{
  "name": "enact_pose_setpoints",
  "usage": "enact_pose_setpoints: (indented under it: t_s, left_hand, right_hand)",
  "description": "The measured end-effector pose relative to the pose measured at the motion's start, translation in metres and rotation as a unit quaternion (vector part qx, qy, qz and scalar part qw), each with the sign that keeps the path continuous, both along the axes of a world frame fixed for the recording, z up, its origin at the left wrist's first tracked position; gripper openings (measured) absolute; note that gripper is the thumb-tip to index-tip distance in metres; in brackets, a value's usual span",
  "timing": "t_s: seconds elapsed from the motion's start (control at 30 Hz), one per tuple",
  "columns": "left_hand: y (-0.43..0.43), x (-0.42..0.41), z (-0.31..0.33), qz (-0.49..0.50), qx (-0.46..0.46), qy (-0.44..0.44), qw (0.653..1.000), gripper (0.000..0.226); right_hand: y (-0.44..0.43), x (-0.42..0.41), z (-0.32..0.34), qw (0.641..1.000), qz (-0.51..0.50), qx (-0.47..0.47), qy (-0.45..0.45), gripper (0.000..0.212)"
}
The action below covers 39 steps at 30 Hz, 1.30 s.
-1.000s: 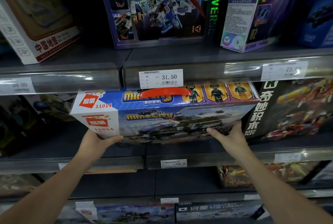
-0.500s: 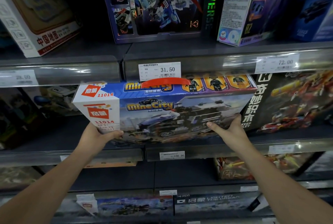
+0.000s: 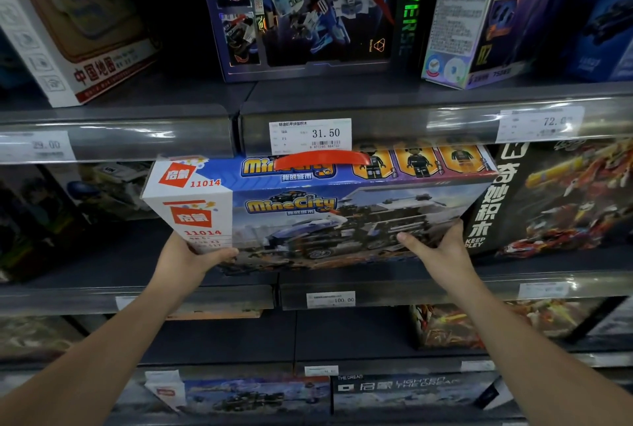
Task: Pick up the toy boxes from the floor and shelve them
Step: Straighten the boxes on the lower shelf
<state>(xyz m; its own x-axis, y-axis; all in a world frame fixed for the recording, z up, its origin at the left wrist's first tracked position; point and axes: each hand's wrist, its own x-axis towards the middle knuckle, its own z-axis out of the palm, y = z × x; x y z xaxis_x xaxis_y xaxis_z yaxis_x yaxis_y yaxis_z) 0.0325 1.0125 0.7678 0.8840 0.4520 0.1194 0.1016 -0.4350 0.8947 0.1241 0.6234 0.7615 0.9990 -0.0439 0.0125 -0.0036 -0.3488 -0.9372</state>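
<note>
A large MineCity toy box [image 3: 318, 213] with a red carry handle on top and a white left end stands upright on the middle shelf [image 3: 205, 295]. My left hand [image 3: 190, 259] grips its lower left corner, thumb on the front face. My right hand [image 3: 442, 251] holds its lower right part, thumb across the front. The box's top sits just under the upper shelf rail [image 3: 394, 124]. Its right end touches a dark box with a red dragon picture [image 3: 561, 199].
The upper shelf carries a robot model box [image 3: 308, 7], a white map box [image 3: 68, 35] and a purple box [image 3: 479, 21]. Price tags hang on the rails. More toy boxes [image 3: 414, 391] lie on the lower shelves. Dark space lies left of the MineCity box.
The box sits slightly farther back and straighter on the middle shelf. Both hands stay at its lower corners.
</note>
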Motion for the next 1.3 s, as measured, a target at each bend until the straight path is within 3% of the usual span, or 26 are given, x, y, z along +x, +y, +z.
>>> enact_pose_setpoints:
  t_s: [0.1, 0.23, 0.53, 0.77, 1.1, 1.3]
  left_hand:
    - [0.003, 0.007, -0.003, 0.005, -0.001, 0.001, 1.0, 0.054]
    - [0.003, 0.013, -0.009, 0.01, -0.005, -0.003, 1.0, 0.054]
    - [0.013, 0.034, -0.012, 0.025, 0.026, 0.012, 0.999, 0.056]
    - [0.01, 0.048, -0.004, 0.031, 0.037, 0.016, 0.999, 0.054]
    - [0.008, 0.046, 0.003, 0.02, 0.01, 0.027, 0.999, 0.054]
    - [0.004, 0.052, 0.009, 0.015, -0.001, 0.057, 0.998, 0.05]
  right_hand:
    - [0.002, 0.002, 0.0, 1.0, -0.003, -0.007, -0.001, 0.148]
    - [0.005, 0.008, -0.007, 1.0, 0.004, 0.019, -0.019, 0.12]
    - [0.012, 0.03, -0.016, 1.0, -0.007, 0.005, -0.019, 0.104]
    - [0.015, 0.045, -0.014, 0.999, -0.01, -0.04, 0.018, 0.133]
    - [0.01, 0.05, -0.011, 0.998, -0.013, -0.051, 0.021, 0.119]
    - [0.005, 0.051, -0.007, 0.997, -0.03, -0.062, 0.026, 0.123]
